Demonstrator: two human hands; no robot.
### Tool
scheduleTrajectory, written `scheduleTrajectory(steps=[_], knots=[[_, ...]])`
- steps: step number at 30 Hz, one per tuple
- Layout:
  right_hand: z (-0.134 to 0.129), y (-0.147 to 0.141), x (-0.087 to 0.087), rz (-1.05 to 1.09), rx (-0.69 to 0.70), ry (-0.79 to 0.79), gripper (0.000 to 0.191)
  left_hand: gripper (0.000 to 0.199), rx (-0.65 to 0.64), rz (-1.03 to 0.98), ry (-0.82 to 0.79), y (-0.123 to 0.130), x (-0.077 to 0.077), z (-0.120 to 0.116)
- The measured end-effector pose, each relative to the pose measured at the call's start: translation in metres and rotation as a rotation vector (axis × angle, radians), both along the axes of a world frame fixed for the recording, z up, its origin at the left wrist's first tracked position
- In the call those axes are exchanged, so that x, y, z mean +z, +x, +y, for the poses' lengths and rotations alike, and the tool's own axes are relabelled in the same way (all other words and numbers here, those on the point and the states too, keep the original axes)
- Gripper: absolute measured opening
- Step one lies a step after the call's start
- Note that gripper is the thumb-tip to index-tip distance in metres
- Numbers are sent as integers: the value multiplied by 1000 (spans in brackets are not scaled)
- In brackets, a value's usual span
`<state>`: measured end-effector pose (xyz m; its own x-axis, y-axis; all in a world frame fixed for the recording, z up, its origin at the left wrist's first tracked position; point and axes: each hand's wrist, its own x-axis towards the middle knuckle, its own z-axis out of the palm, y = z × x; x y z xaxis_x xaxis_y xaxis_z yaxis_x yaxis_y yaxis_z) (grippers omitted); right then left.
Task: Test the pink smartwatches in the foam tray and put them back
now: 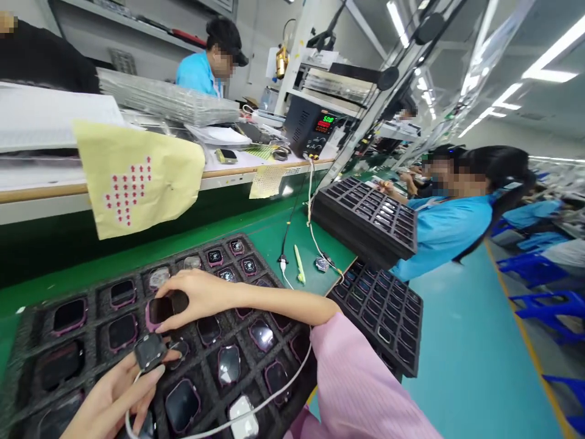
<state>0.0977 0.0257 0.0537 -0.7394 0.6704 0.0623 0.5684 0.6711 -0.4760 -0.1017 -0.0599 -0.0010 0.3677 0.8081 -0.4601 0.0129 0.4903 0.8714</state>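
Below me a black foam tray point(94, 305) holds several square smartwatch bodies with purple rims, each in its own compartment. My right hand point(201, 299) reaches across the tray, thumb and fingers closed on the edges of a purple-rimmed smartwatch point(159, 312) with a dark screen. Nearer to me, my left hand point(116, 390) grips a small dark square device point(150, 352) from below. A white cable point(269, 399) runs from that hand and loops over the tray to the right. Whether the device is itself a watch or a charger, I cannot tell.
Behind the tray, a pale green pen point(299, 263) and cable plugs lie on the green bench point(269, 235). Stacked trays point(365, 219) of watches stand at the right. A power supply point(311, 129) sits on the shelf. Co-workers in blue point(452, 225) sit nearby.
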Motion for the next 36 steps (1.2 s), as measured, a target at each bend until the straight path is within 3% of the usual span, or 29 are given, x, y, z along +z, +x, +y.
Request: scheduleTrajectory(steps=[3, 7, 15, 19, 25, 33, 36], knots=[[-20, -2, 6, 14, 106, 15, 39, 43, -18, -11, 63, 2, 8, 1], [-34, -3, -2, 50, 199, 17, 35, 42, -96, -48, 72, 5, 14, 5], [-24, -11, -19, 238, 140, -100, 37, 38, -57, -91, 88, 1, 6, 13], [-24, -13, -15, 237, 76, -132, 40, 35, -80, -85, 97, -1, 9, 13], [-16, -8, -8, 263, -16, -224, 38, 26, -81, -93, 277, -2, 9, 14], [-16, -8, -4, 383, -47, -285, 36, 26, -174, -75, 288, -7, 3, 8], [-16, -7, 1, 415, -86, -215, 35, 24, -199, -71, 293, -5, 3, 7]])
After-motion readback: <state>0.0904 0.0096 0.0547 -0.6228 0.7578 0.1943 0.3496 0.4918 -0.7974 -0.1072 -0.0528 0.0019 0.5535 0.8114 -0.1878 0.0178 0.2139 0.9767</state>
